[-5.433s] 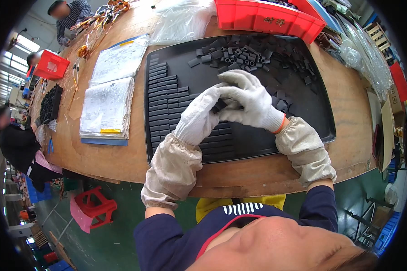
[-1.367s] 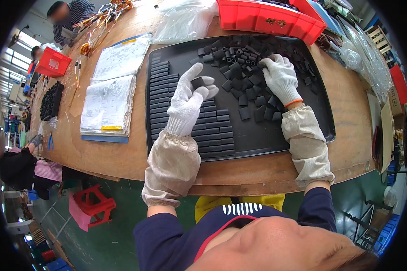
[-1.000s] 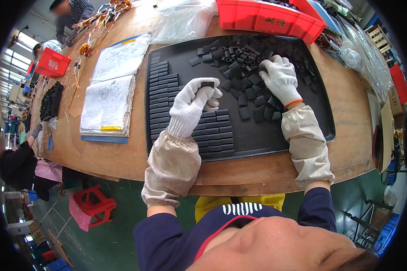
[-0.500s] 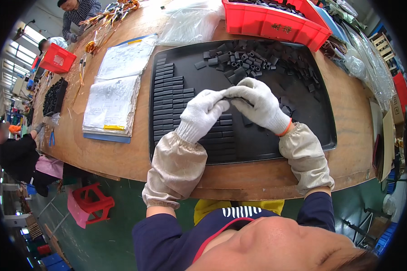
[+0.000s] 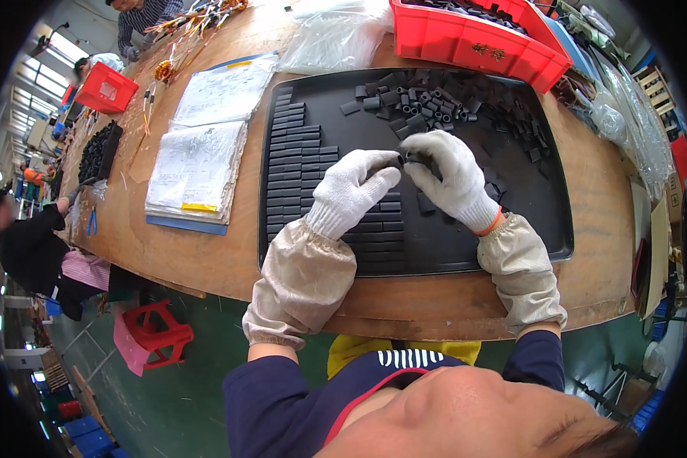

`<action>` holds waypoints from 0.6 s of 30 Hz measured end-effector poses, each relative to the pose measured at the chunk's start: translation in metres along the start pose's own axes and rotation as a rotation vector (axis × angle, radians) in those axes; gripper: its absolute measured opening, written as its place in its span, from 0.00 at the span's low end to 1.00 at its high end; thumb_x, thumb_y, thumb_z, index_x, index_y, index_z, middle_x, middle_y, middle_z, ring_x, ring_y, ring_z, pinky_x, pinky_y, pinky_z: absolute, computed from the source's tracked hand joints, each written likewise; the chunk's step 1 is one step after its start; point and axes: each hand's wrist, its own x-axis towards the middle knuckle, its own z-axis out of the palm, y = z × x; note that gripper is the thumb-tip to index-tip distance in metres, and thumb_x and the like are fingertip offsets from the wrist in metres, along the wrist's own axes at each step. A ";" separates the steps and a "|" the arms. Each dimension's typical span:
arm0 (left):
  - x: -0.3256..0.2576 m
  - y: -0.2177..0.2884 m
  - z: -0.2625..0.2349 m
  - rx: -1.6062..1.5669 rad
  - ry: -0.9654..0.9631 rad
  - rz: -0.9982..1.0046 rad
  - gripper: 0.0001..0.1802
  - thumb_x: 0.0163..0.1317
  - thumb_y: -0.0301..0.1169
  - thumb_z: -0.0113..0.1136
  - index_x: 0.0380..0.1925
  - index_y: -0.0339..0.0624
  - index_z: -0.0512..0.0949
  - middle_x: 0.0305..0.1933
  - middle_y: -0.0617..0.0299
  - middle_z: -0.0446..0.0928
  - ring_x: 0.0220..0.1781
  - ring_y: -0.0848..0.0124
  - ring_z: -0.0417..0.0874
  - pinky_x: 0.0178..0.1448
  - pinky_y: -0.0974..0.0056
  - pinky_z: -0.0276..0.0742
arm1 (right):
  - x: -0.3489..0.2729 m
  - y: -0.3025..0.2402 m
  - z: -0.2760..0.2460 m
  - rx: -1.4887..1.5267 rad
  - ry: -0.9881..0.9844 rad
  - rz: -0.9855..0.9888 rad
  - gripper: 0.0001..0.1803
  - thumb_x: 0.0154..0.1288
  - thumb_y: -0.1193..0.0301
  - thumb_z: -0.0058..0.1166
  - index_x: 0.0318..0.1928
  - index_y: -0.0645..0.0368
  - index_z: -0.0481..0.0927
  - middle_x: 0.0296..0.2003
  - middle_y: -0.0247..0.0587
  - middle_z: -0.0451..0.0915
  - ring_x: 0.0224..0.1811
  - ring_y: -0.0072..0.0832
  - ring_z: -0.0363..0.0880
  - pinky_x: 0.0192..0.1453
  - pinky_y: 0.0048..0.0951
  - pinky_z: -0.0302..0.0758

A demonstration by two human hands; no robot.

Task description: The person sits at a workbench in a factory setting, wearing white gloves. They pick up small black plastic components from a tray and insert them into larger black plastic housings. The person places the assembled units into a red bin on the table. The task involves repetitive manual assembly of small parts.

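Hands in white knit gloves meet over the wide black plastic tray point(image 5: 542, 229): the left hand point(image 5: 353, 189) and right hand point(image 5: 449, 174) pinch together on a small black block point(image 5: 414, 158) between their fingertips. Beyond lie loose black blocks point(image 5: 435, 103), then a red plastic crate point(image 5: 473, 38).

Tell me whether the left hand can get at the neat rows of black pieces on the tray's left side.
Probably yes. The left hand hovers over the tray right beside the rows of black pieces, with nothing lying between them; the right hand sits farther right, out of the way.
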 end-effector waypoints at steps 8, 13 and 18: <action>0.000 0.003 0.000 0.137 0.072 0.185 0.15 0.66 0.27 0.68 0.53 0.38 0.84 0.45 0.58 0.83 0.45 0.73 0.84 0.51 0.68 0.79 | 0.003 0.004 -0.009 0.098 -0.068 -0.057 0.13 0.63 0.77 0.65 0.49 0.59 0.84 0.44 0.43 0.84 0.47 0.38 0.84 0.53 0.34 0.80; 0.000 -0.001 -0.002 0.172 0.053 0.220 0.16 0.66 0.27 0.67 0.54 0.38 0.83 0.45 0.59 0.83 0.44 0.74 0.84 0.49 0.69 0.80 | 0.004 0.004 -0.002 0.081 -0.066 -0.100 0.12 0.64 0.78 0.64 0.48 0.60 0.84 0.43 0.41 0.84 0.45 0.33 0.84 0.52 0.32 0.81; -0.003 0.020 -0.005 -0.144 -0.083 -0.190 0.19 0.70 0.33 0.65 0.57 0.37 0.81 0.45 0.63 0.84 0.42 0.79 0.83 0.48 0.71 0.81 | -0.004 -0.001 -0.002 0.281 -0.038 0.233 0.09 0.65 0.78 0.66 0.44 0.60 0.83 0.39 0.34 0.83 0.40 0.16 0.81 0.44 0.24 0.79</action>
